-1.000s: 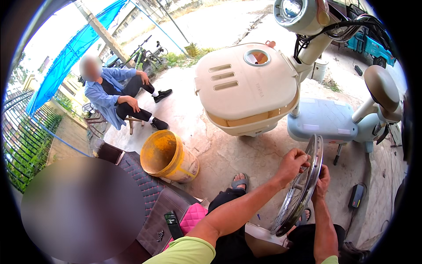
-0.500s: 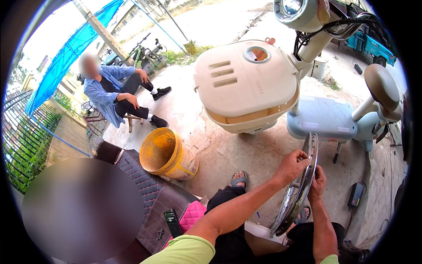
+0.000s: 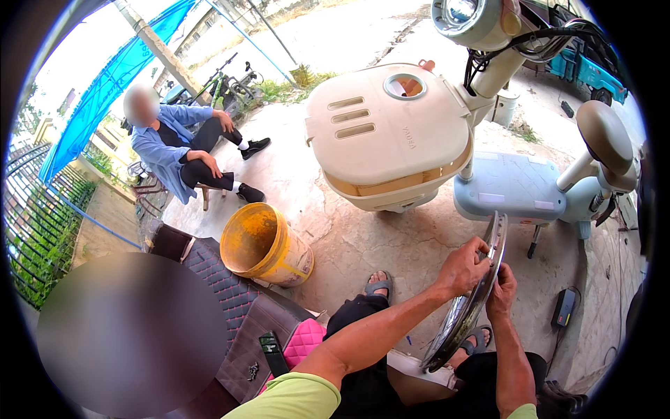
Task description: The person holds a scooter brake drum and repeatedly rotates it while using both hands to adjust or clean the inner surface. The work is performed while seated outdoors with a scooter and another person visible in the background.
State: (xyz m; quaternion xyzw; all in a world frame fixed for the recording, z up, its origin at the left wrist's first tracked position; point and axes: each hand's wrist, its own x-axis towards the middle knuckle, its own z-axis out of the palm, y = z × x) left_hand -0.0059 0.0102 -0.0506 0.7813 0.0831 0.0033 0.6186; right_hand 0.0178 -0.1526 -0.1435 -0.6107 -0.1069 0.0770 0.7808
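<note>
Left hand (image 3: 463,268) and right hand (image 3: 501,289) both gripping bare wheel rim (image 3: 472,311) at 4 o'clock, scooter (image 3: 506,185) from 1 to 3, yellow bucket (image 3: 287,253) at 8, seated person (image 3: 166,155) at 10.

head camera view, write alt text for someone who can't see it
Bare hands hold a tilted metal wheel rim. Beyond stands a pale scooter with a lidded cream basket; left of it, a yellow bucket and a seated person in blue.

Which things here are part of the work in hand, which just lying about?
In hand:
- wheel rim, held by left grip and right grip

Lying or standing about, apparently:
- yellow bucket
- scooter
- dark corded box
- black slab
- small metal pieces (can't tell whether they belong)
</note>
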